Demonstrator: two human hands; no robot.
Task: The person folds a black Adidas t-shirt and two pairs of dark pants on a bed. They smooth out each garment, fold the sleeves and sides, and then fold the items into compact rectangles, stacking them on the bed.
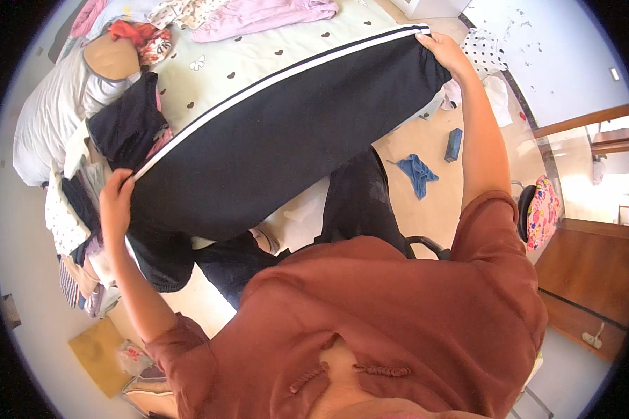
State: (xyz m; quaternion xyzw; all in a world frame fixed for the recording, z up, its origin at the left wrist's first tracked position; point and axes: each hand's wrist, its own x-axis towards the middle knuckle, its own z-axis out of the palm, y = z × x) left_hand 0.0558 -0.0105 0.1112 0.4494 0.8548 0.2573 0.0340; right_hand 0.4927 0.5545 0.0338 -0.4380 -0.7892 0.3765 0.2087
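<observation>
Black trousers with a white side stripe (pixel 283 136) are stretched out between my two hands, slanting from lower left to upper right. My left hand (pixel 116 196) grips the striped edge at the lower left, and more black cloth hangs below it. At the upper right, my right hand (pixel 443 50) pinches the other end of the stripe, beside a gathered edge. The far side of the trousers lies over or in front of the bed; their lower side hangs above my knees. Beside my left hand is a bundled black garment (pixel 128 123) with some pink cloth.
A bed with a heart-patterned sheet (pixel 262 57) bears pink clothes (pixel 272 18). Piled clothes (pixel 68 214) and a white garment (pixel 50 115) lie at the left. On the floor are a blue cloth (pixel 418 174) and a dark blue box (pixel 453 145). A floral cushion (pixel 543 213) is at the right.
</observation>
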